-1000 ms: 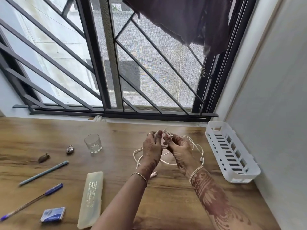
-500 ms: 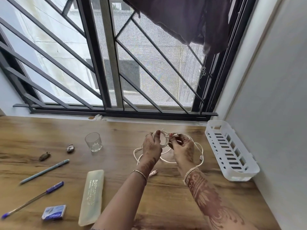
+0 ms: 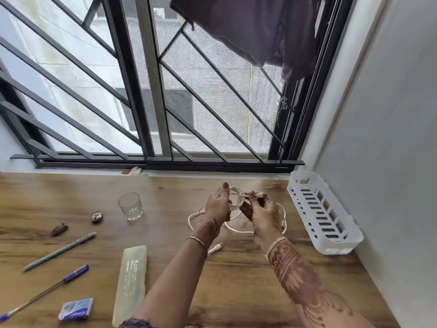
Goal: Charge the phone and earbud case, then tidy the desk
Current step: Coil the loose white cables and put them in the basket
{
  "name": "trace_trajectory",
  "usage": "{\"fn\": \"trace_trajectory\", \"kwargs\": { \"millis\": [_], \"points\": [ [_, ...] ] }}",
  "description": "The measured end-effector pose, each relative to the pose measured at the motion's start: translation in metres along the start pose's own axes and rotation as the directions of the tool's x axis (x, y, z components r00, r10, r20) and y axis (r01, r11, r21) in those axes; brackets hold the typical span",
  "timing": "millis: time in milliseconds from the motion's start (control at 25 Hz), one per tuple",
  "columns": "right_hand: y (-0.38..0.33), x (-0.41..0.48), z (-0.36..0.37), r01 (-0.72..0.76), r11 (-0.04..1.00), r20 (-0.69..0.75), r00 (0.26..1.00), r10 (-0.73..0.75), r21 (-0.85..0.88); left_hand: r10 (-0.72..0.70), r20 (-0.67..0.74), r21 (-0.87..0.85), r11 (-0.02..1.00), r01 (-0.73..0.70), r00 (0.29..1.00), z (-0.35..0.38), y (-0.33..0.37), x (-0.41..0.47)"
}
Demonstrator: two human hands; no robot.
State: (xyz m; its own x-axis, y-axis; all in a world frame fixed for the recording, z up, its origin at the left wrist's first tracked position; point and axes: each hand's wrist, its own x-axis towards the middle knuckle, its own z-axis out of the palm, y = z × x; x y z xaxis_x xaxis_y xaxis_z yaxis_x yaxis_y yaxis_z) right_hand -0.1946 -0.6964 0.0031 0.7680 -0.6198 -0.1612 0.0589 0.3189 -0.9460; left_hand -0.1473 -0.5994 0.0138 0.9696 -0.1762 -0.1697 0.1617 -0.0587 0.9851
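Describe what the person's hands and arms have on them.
The left hand has a ring, red nail polish, a wrist henna motif, a thin metal bangle, and a purple sleeve edge near the elbow. The right hand has red nail polish, pale thin bangles at the wrist, and dense henna patterns down the forearm.

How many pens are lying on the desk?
2. A pale blue pen lies left of the long translucent case; a clear pen with a blue cap lies nearer the camera, beside the small blue box. The case may hide more.
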Motion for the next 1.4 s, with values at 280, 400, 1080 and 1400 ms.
{"fn": "trace_trajectory", "kwargs": {
  "millis": [280, 400, 1080, 1400],
  "points": [
    [-0.026, 0.0, -0.011, -0.27, 0.95, 0.194, 0.951, 0.239, 0.158, -0.052, 0.088, -0.171, 0.983, 0.067, 0.995, 0.014, 0.005, 0.001],
    [-0.031, -0.001, -0.017, -0.262, 0.953, 0.169, 0.957, 0.236, 0.151, -0.073, 0.148, -0.161, 0.982, 0.097, 0.986, 0.021, 0.007, -0.001],
    [-0.11, 0.088, -0.138, 0.089, 0.541, -0.159, 0.905, -0.394, -0.836, -0.187, 0.392, -0.165, 0.949, 0.268, 0.901, 0.132, 0.013, 0.001],
    [-0.089, 0.156, -0.128, 0.164, 0.05, 0.135, 0.922, -0.362, -0.985, -0.2, 0.312, -0.164, 0.952, 0.26, 0.929, 0.166, 0.002, 0.012]
  ]
}}
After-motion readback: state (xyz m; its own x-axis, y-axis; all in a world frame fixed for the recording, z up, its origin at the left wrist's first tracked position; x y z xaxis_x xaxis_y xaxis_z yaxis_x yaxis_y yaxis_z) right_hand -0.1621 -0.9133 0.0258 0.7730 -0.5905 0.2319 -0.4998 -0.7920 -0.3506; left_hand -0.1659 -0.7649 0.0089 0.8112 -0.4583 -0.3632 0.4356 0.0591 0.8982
